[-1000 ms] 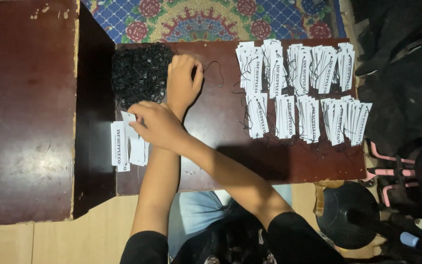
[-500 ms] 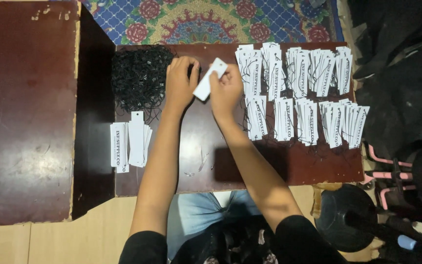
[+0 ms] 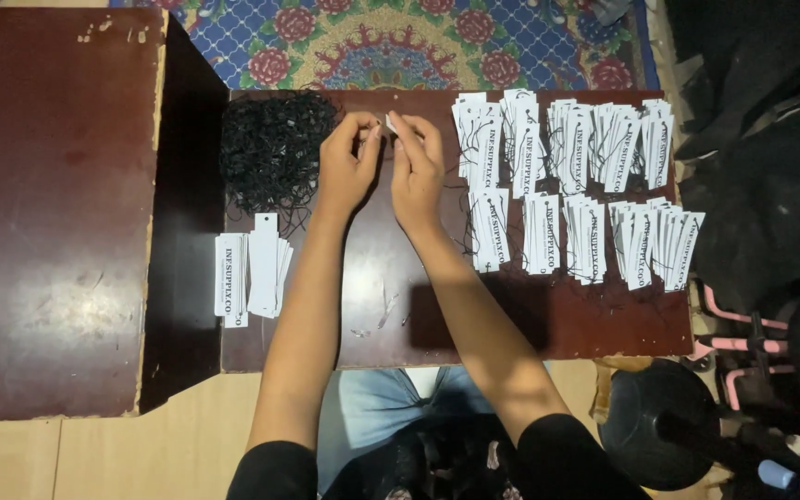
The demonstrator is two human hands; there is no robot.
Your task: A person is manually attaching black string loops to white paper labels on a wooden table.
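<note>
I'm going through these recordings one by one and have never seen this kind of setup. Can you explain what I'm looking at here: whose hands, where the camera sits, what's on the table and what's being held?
No machine here: a person works with two bare hands, and the single camera sits on their head, looking straight down, so the arms enter from the bottom edge.

The surface is a low dark wooden table. At its far left lies a heap of black string loops. Below that sits a small stack of white paper tags. On the right, many more white tags with black strings lie in bundled rows.

The left hand and right hand meet at the middle of the table, fingertips together, pinching one small white tag between them. Only a sliver of it shows, so whether a string is also held cannot be told.

Beyond the table is a patterned rug.
</note>
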